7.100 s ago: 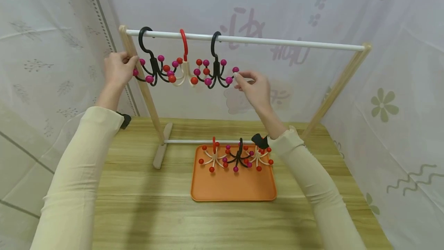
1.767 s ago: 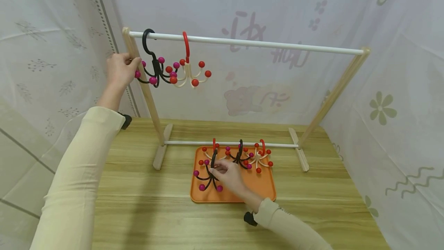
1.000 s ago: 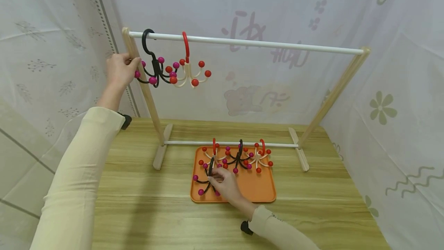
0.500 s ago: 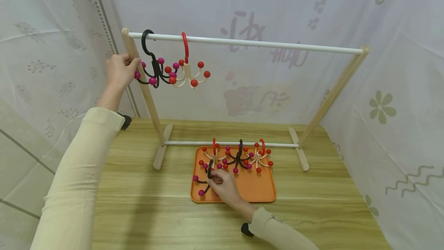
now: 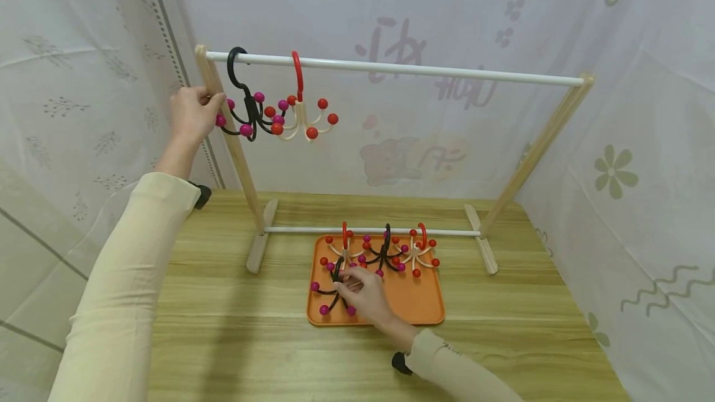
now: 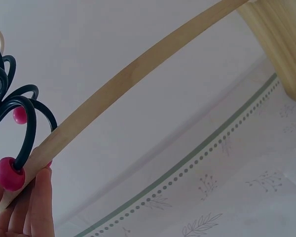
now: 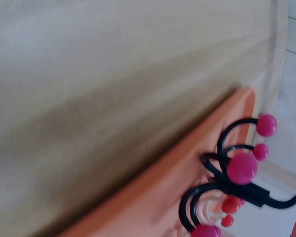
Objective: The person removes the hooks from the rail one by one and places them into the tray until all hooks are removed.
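My left hand (image 5: 192,113) grips the left wooden post (image 5: 241,163) of a small rack; in the left wrist view the fingers (image 6: 41,207) wrap that post. Beside it a black octopus-style hook hanger (image 5: 251,110) with pink balls hangs from the white rail (image 5: 419,69). A cream hanger with a red hook (image 5: 298,76) hangs to its right. My right hand (image 5: 365,296) is at the hook of another black hanger (image 5: 326,292) sitting on the orange tray (image 5: 416,306). Thumb and fingers look parted around it. The right wrist view shows this hanger (image 7: 246,192) with the hand mostly out of frame.
Farther back on the tray are a cream hanger with a red hook (image 5: 345,236), a black hanger (image 5: 385,250) and another cream hanger (image 5: 416,253). The rack's lower bar (image 5: 447,232) runs just behind. A patterned curtain (image 5: 424,11) surrounds the wooden table (image 5: 268,340).
The black hanger that hung third on the rail has come down onto the tray's front left with my right hand. My right fingers have just parted slightly at it. The left hand stays put.
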`<state>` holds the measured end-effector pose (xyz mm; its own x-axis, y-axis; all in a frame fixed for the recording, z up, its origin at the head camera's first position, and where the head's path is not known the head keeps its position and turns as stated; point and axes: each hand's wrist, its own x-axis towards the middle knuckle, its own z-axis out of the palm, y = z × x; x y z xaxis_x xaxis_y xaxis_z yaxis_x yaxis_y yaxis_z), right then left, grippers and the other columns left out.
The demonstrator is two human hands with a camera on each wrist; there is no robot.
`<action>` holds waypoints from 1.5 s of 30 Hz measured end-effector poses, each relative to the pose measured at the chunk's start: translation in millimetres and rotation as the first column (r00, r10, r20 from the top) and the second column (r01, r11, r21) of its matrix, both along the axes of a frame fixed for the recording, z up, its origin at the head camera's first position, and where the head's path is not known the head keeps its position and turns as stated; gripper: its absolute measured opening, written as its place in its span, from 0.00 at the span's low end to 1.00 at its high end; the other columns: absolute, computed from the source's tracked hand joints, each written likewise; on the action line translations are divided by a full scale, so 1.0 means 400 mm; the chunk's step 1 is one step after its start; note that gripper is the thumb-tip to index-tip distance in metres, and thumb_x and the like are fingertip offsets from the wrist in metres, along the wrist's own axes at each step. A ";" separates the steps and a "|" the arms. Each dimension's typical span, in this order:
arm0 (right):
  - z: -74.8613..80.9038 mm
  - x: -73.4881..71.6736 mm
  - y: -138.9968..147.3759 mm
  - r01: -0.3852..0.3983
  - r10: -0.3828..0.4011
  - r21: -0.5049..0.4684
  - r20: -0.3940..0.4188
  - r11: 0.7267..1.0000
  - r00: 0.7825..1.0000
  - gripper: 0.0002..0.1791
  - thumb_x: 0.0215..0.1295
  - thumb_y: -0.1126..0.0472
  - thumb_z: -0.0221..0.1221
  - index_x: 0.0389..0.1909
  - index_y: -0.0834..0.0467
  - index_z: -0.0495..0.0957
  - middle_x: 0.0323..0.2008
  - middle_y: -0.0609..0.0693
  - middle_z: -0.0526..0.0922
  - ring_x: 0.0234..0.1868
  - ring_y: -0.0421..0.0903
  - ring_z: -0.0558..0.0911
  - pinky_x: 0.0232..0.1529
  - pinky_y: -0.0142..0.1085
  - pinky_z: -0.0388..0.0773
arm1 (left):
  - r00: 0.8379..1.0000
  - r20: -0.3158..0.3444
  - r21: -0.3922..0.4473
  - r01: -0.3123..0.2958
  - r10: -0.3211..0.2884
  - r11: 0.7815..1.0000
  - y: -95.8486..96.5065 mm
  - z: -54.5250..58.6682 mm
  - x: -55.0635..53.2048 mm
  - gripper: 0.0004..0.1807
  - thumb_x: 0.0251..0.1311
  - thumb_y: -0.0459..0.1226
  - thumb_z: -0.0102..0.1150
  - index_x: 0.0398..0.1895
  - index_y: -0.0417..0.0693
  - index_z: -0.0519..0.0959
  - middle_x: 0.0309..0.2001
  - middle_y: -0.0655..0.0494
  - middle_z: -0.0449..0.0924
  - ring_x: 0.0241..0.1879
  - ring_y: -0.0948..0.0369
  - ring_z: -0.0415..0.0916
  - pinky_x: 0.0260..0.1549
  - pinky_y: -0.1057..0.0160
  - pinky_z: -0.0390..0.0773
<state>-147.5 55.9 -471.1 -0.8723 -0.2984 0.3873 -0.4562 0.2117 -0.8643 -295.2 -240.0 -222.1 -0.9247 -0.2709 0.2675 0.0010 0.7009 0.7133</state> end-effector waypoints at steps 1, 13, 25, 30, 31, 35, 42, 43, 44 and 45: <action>0.004 -0.003 0.004 0.002 -0.002 0.003 -0.009 1.000 1.000 0.09 0.53 0.69 0.60 0.35 0.69 0.77 0.31 0.58 0.78 0.28 0.49 0.79 0.28 0.34 0.76 | 1.000 0.002 -0.002 -0.001 0.001 1.000 0.000 0.000 0.000 0.24 0.64 0.46 0.41 0.55 0.38 0.70 0.47 0.41 0.74 0.27 0.63 0.70 0.21 0.73 0.67; 0.095 -0.090 0.108 0.127 -0.125 0.013 -0.114 0.992 0.986 0.09 0.56 0.67 0.59 0.37 0.64 0.78 0.33 0.57 0.79 0.30 0.48 0.79 0.30 0.35 0.76 | 1.000 0.008 -0.002 -0.001 0.001 1.000 0.001 0.001 0.001 0.24 0.64 0.46 0.40 0.55 0.38 0.70 0.47 0.41 0.74 0.27 0.64 0.70 0.22 0.72 0.67; 0.127 -0.237 0.280 0.233 -0.242 -0.072 -0.156 0.970 0.958 0.13 0.57 0.56 0.59 0.40 0.59 0.79 0.30 0.57 0.81 0.30 0.46 0.80 0.26 0.37 0.76 | 1.000 -0.007 -0.013 0.013 -0.013 1.000 -0.006 0.001 -0.001 0.23 0.63 0.45 0.42 0.53 0.37 0.71 0.46 0.40 0.75 0.21 0.71 0.68 0.19 0.74 0.65; 0.240 -0.230 0.325 0.316 -0.317 -0.033 -0.140 0.948 0.938 0.11 0.58 0.62 0.57 0.38 0.65 0.78 0.28 0.61 0.81 0.28 0.40 0.80 0.27 0.31 0.75 | 1.000 -0.003 -0.018 0.019 -0.019 1.000 -0.006 0.003 -0.003 0.24 0.63 0.46 0.43 0.53 0.37 0.71 0.46 0.41 0.74 0.21 0.73 0.68 0.21 0.74 0.66; 0.254 -0.235 0.339 0.335 -0.336 -0.032 -0.139 0.942 0.931 0.11 0.58 0.63 0.57 0.38 0.65 0.78 0.28 0.62 0.81 0.28 0.38 0.79 0.28 0.29 0.75 | 1.000 -0.002 -0.017 0.020 -0.020 1.000 -0.006 0.004 -0.003 0.24 0.63 0.46 0.42 0.53 0.38 0.71 0.46 0.41 0.74 0.21 0.73 0.68 0.21 0.74 0.66; 0.284 -0.272 0.407 0.420 -0.419 -0.025 -0.130 0.907 0.899 0.12 0.58 0.60 0.58 0.39 0.65 0.78 0.28 0.60 0.81 0.26 0.36 0.78 0.28 0.29 0.74 | 1.000 -0.008 -0.022 0.019 -0.019 1.000 -0.005 0.004 -0.005 0.24 0.63 0.46 0.43 0.53 0.38 0.72 0.46 0.41 0.74 0.20 0.74 0.67 0.21 0.74 0.66; 0.350 -0.314 0.524 0.595 -0.593 -0.032 -0.135 0.803 0.794 0.15 0.58 0.58 0.58 0.38 0.66 0.78 0.27 0.50 0.81 0.26 0.38 0.78 0.29 0.25 0.72 | 1.000 -0.007 -0.021 0.016 -0.016 1.000 -0.005 0.002 -0.003 0.24 0.63 0.46 0.42 0.52 0.37 0.72 0.46 0.41 0.75 0.22 0.72 0.67 0.21 0.73 0.66; 0.362 -0.317 0.538 0.625 -0.624 -0.052 -0.151 0.779 0.766 0.14 0.57 0.59 0.58 0.37 0.66 0.79 0.26 0.49 0.81 0.25 0.38 0.78 0.27 0.24 0.72 | 1.000 -0.007 -0.021 0.015 -0.015 1.000 -0.004 0.002 -0.002 0.24 0.63 0.46 0.42 0.52 0.37 0.72 0.46 0.41 0.75 0.22 0.72 0.67 0.21 0.73 0.66; 0.375 -0.320 0.552 0.651 -0.653 -0.070 -0.155 0.756 0.742 0.14 0.56 0.59 0.59 0.37 0.66 0.79 0.26 0.48 0.81 0.25 0.37 0.78 0.26 0.23 0.71 | 1.000 -0.008 -0.021 0.014 -0.015 1.000 -0.005 0.002 -0.002 0.24 0.63 0.46 0.42 0.52 0.36 0.72 0.46 0.41 0.75 0.22 0.71 0.68 0.21 0.73 0.66; 0.387 -0.322 0.564 0.672 -0.678 -0.096 -0.161 0.734 0.717 0.13 0.55 0.59 0.60 0.36 0.66 0.80 0.25 0.46 0.80 0.25 0.38 0.78 0.25 0.23 0.71 | 1.000 -0.011 -0.019 0.014 -0.014 1.000 -0.005 0.002 -0.001 0.23 0.63 0.46 0.42 0.52 0.36 0.72 0.46 0.41 0.74 0.22 0.71 0.68 0.21 0.74 0.66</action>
